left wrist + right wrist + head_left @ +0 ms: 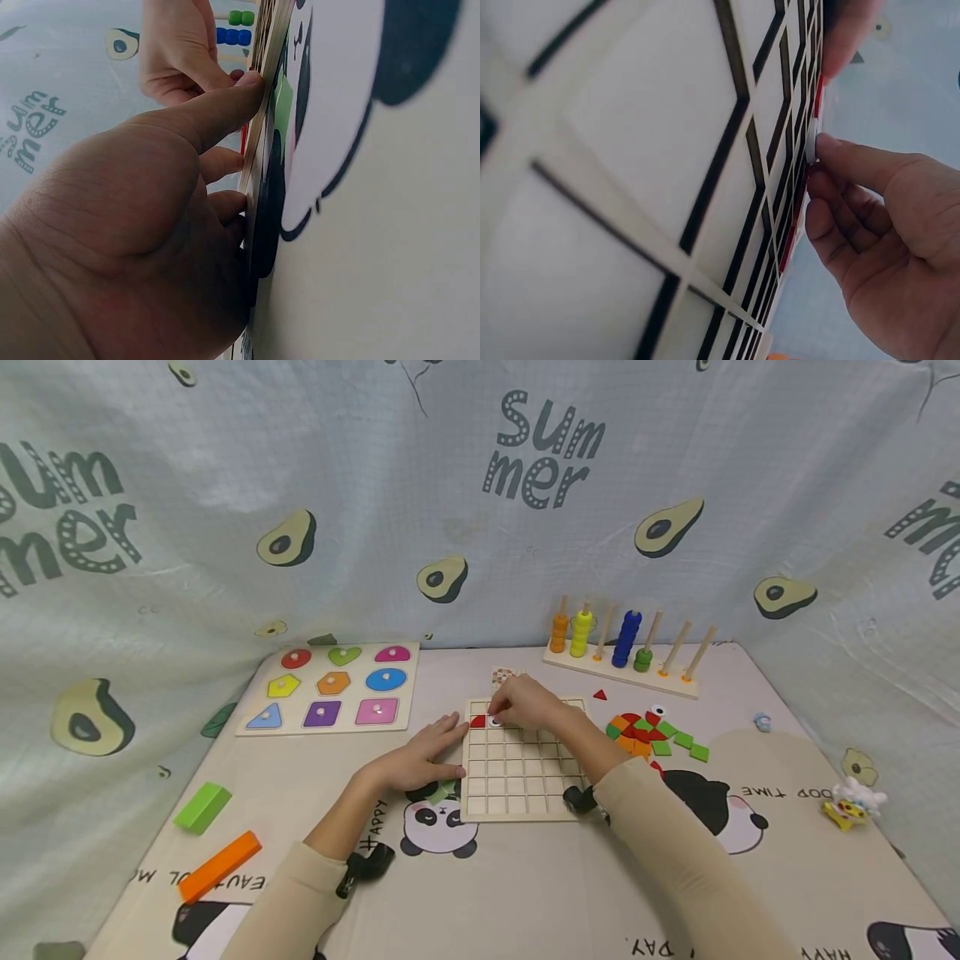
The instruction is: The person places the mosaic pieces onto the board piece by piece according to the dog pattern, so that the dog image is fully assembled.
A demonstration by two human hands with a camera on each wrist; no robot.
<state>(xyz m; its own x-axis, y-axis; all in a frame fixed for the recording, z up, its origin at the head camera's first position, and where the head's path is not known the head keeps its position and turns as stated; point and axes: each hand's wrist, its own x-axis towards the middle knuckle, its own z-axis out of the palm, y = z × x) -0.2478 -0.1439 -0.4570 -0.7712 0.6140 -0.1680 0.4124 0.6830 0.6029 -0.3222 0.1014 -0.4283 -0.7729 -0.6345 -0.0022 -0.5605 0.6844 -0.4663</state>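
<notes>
A wooden grid board [522, 785] with square cells lies on the table in front of me. Along its left edge rests my left hand [420, 755], fingers extended; the left wrist view shows its thumb on the frame. My right hand [525, 702] is over the upper left cells, thumb and fingertips pinching a small white tile with an eye print [494, 722], seen edge-on as a white piece [811, 140] in the right wrist view. Left of it a red quarter-round tile [477, 721] sits in a cell. The hand hides part of the top rows.
Red, green and orange tiles [641, 735] lie right of the board, with a red triangle [600, 695] behind. A patterned card [501, 675] lies beyond it. Around stand a bead stacker [622, 670], shape puzzle [352, 693], green block [202, 808], orange block [220, 867] and small toys [853, 803].
</notes>
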